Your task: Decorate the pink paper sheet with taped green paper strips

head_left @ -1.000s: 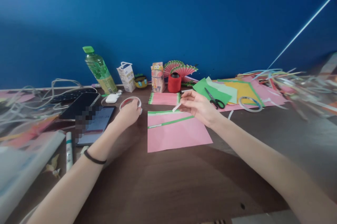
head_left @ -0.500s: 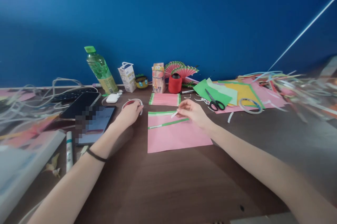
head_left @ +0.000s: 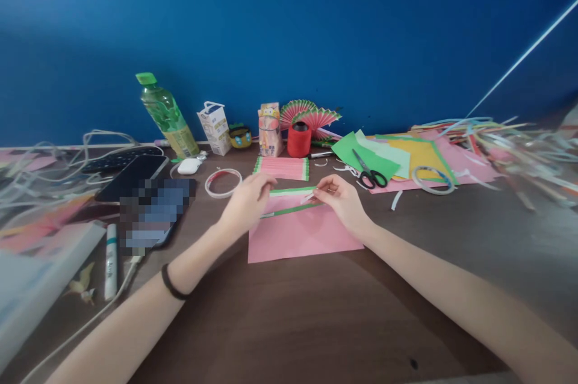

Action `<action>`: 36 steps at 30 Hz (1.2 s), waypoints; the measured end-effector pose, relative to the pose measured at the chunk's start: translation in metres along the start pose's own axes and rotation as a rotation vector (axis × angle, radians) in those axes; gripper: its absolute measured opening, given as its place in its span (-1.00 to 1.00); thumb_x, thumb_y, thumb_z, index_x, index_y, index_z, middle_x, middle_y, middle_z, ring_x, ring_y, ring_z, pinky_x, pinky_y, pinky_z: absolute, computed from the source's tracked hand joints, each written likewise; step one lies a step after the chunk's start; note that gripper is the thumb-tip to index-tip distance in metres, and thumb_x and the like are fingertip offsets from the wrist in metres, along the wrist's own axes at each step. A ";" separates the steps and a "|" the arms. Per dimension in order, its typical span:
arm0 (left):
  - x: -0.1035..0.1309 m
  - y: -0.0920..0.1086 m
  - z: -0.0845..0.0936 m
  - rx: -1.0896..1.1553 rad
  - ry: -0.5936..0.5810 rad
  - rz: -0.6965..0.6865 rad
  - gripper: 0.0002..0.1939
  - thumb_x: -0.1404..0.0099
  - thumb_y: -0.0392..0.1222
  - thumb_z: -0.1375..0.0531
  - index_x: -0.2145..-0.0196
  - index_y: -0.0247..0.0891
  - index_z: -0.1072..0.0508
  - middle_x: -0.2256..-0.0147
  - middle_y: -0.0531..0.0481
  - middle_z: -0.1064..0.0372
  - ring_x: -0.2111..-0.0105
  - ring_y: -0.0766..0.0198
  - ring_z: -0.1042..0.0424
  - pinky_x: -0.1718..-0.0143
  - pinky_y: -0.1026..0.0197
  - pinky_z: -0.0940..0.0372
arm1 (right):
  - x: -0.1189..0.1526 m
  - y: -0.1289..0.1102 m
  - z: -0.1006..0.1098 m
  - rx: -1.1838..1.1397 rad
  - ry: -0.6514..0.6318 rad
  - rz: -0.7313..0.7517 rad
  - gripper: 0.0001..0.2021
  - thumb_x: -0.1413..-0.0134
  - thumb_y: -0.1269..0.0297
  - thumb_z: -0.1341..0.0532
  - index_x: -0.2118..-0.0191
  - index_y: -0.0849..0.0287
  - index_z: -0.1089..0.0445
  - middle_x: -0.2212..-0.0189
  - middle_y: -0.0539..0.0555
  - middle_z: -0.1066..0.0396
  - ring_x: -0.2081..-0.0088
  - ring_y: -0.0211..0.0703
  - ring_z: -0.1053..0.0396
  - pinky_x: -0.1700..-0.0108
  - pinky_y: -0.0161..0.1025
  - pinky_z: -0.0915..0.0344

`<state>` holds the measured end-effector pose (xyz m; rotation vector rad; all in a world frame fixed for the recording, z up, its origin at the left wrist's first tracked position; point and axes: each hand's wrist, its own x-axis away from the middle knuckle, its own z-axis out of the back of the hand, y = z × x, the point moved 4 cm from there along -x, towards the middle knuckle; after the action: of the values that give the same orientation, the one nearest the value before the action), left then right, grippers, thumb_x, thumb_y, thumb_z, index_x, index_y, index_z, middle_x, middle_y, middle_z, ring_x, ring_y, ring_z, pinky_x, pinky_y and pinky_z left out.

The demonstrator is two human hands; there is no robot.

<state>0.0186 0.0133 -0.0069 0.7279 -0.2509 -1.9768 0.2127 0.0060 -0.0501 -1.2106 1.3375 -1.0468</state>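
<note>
A pink paper sheet with green strips lies on the brown table in front of me. My left hand rests on the sheet's left upper part, fingers spread toward the green edge. Near the sheet's top edge, my right hand pinches a small white strip of tape between thumb and fingers. A roll of tape lies on the table just left of my left hand, apart from it.
A folded pink pleated piece, red cup, paper fans, cartons and a green bottle stand at the back. Scissors lie on coloured papers at the right. Phone, cables and a marker are at the left.
My left hand let go of the tape roll and moved right onto the pink sheet. My right hand came down closer to the sheet's top edge with the white strip.
</note>
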 end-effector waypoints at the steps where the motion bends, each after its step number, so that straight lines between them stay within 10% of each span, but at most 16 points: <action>1: 0.004 0.007 -0.010 0.036 -0.046 -0.025 -0.79 -0.22 -0.36 0.04 0.26 -0.26 -0.36 0.29 -0.04 -0.39 0.25 0.24 -0.36 0.19 0.20 -0.25 | 0.000 0.000 0.000 -0.003 0.003 -0.004 -0.75 0.25 0.20 -0.34 0.46 0.12 -0.26 0.56 -0.05 -0.36 0.45 -0.16 -0.43 0.24 -0.10 -0.41; 7: 0.021 0.017 -0.039 0.104 -0.094 -0.040 -0.75 -0.19 -0.45 0.07 0.28 -0.26 -0.33 0.28 -0.08 -0.37 0.23 0.22 -0.35 0.18 0.12 -0.27 | 0.004 0.003 -0.001 -0.018 0.003 -0.045 -0.79 0.20 0.27 -0.32 0.43 0.12 -0.26 0.55 -0.07 -0.35 0.44 -0.17 -0.44 0.21 -0.11 -0.40; 20: 0.014 -0.013 -0.044 0.667 -0.104 0.277 -0.56 0.09 -0.50 0.13 0.29 -0.31 -0.35 0.35 -0.03 -0.40 0.31 0.30 -0.42 0.16 0.12 -0.33 | 0.006 0.007 -0.014 -0.056 -0.027 -0.169 -0.77 0.23 0.29 -0.31 0.43 0.17 -0.24 0.51 -0.06 -0.37 0.42 -0.19 -0.46 0.21 -0.13 -0.41; 36: 0.015 -0.011 -0.042 0.695 -0.117 0.303 -0.60 0.09 -0.44 0.12 0.31 -0.29 -0.37 0.34 -0.03 -0.42 0.30 0.29 -0.42 0.16 0.13 -0.32 | 0.009 0.009 -0.014 0.023 -0.050 -0.108 -0.77 0.19 0.23 -0.29 0.43 0.17 -0.24 0.50 -0.04 -0.36 0.40 -0.19 -0.45 0.26 -0.13 -0.44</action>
<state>0.0306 0.0111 -0.0515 0.9371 -1.0885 -1.6302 0.1980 -0.0022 -0.0587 -1.2955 1.2300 -1.0972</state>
